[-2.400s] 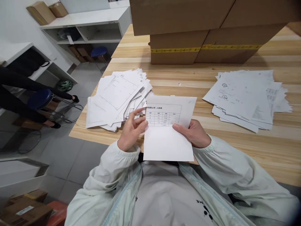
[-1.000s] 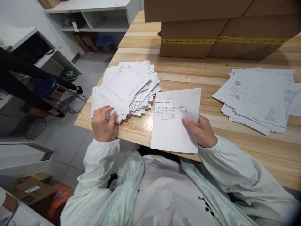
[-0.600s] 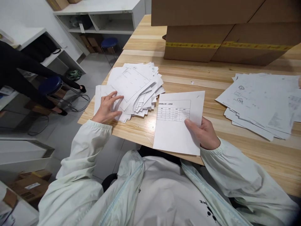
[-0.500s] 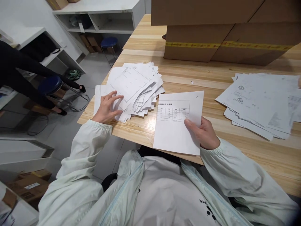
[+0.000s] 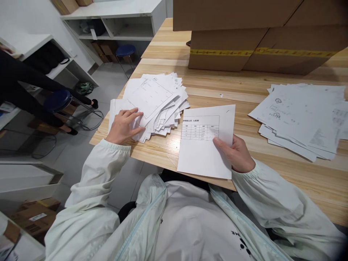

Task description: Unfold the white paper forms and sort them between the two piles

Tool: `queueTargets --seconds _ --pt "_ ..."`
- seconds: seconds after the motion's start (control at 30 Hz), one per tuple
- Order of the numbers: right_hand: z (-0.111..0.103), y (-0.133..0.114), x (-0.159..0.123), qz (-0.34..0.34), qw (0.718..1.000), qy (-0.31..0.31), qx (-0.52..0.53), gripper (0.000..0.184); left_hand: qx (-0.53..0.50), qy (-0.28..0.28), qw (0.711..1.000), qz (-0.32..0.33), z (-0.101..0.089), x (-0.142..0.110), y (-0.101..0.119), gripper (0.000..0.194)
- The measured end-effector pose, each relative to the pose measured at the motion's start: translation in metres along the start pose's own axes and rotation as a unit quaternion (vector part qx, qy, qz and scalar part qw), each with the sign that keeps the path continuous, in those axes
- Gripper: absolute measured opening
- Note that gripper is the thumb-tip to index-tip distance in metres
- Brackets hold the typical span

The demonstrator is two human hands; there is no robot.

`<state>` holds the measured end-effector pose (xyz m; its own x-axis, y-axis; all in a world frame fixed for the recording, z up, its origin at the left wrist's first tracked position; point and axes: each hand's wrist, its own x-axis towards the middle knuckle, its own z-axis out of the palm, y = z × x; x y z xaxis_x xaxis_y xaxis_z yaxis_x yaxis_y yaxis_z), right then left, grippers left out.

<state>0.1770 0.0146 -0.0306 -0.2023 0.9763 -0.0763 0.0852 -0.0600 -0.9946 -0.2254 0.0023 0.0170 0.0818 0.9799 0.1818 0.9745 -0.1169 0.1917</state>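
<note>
My right hand pinches a white sheet with a small printed table, thumb on top, near the front edge of the wooden table. My left hand lies with fingers stretched out on the near left part of a messy pile of printed sheets at the table's left corner. A second spread pile of sheets lies to the right, away from both hands.
Stacked cardboard boxes with yellow tape stand at the back of the table. Left of the table, a person in black sits on a blue stool. White shelves line the wall. More boxes sit on the floor.
My left hand let go of the sheet, moved left and settled on the left pile, fingers flattening there. My right hand keeps the sheet almost still.
</note>
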Motion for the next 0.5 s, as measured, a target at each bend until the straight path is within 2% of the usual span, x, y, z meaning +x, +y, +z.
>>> queueTargets --seconds 0.2,0.37,0.5 --pt "0.0 -0.003 -0.002 0.018 1.0 -0.003 0.007 0.048 0.056 -0.046 0.997 0.014 -0.017 0.015 0.006 0.032" --pt "-0.001 -0.003 -0.003 0.023 1.0 0.002 0.0 0.051 0.104 -0.082 0.99 0.041 -0.021 0.016 0.011 0.048" --pt "0.0 -0.004 -0.003 0.018 1.0 -0.008 0.001 0.049 0.144 -0.072 0.986 0.035 -0.018 0.019 0.014 0.038"
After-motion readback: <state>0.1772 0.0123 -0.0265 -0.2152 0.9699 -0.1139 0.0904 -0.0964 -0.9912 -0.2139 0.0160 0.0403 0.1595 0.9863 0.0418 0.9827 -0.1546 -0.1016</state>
